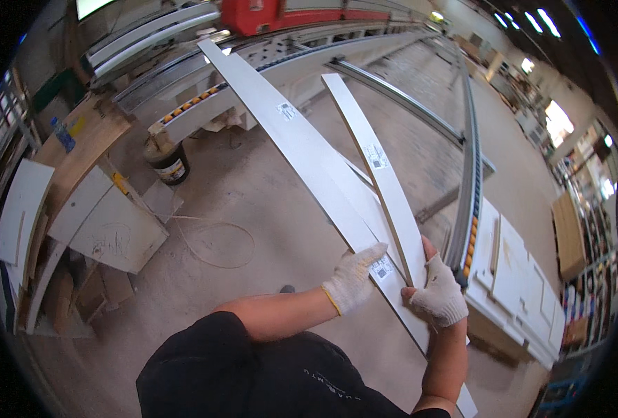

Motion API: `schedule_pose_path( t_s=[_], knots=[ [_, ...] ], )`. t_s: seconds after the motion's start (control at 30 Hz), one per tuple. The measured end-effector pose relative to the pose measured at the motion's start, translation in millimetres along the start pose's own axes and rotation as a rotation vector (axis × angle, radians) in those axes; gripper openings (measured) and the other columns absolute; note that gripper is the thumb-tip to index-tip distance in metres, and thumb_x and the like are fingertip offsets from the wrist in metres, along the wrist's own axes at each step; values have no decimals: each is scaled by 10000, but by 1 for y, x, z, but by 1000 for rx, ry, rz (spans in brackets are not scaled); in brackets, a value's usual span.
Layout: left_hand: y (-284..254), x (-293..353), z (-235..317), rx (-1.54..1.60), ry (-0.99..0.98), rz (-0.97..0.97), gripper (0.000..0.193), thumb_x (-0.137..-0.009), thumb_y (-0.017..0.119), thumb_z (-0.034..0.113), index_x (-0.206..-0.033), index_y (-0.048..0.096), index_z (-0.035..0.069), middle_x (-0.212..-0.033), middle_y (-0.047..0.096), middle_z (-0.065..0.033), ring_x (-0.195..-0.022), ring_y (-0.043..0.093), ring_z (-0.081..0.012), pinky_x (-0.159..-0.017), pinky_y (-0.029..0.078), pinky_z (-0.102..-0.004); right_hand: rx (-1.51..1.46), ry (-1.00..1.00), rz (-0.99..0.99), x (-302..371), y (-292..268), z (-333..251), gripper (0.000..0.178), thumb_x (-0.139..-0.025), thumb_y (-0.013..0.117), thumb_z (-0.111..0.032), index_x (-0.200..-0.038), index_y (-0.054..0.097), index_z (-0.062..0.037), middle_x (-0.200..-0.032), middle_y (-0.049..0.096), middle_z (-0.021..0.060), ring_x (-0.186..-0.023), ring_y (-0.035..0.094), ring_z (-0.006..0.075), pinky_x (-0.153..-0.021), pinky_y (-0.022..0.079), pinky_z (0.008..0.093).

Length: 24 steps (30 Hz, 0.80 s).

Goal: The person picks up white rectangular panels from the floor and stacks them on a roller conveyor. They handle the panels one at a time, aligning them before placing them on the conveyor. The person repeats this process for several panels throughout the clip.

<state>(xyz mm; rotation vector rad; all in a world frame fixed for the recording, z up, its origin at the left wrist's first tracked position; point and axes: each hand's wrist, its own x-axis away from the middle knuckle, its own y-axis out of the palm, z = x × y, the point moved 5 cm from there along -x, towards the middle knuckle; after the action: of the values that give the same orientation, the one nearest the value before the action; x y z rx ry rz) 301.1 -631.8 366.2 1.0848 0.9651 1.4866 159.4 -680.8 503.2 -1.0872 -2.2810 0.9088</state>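
Observation:
Both of my hands wear white work gloves, the right one with bare fingertips. My left hand is closed on the edge of a long white board, beside a printed label near its lower end. My right hand grips the lower end of a narrower white strip, which also carries a label. The strip fans out to the right of the long board. Behind these two runs another white strip, mostly covered; its lower end appears below my right forearm. The undersides of the boards are hidden.
Ahead stands a long machine with a red housing and a rail frame. A black bucket sits on the floor at left, near a wooden bench with a blue bottle and leaning panels. White panels are stacked at right.

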Motion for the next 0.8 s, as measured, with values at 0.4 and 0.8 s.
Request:
schedule_pose_path(
  t_s=[0.4,0.8],
  knots=[
    [-64,-155,136,198,208,143,268,-1044,729,88,-1297,695,7,-1146,768,-95,-1047,764,-263,-972,634,-431,-80,-106,-202,-251,43,-14,1071,-727,825,12,-1704,402,-109,-1356,721,205,-1252,698,303,-1132,485,343],
    [-8,-155,147,155,329,153,418,-1157,500,106,-1561,458,8,-1501,607,-171,-1429,606,-302,-1264,476,-476,-127,-48,-303,-331,-7,19,1127,-669,796,57,-1711,393,-92,-1390,655,126,-1313,605,244,-1196,379,313]
  ],
)
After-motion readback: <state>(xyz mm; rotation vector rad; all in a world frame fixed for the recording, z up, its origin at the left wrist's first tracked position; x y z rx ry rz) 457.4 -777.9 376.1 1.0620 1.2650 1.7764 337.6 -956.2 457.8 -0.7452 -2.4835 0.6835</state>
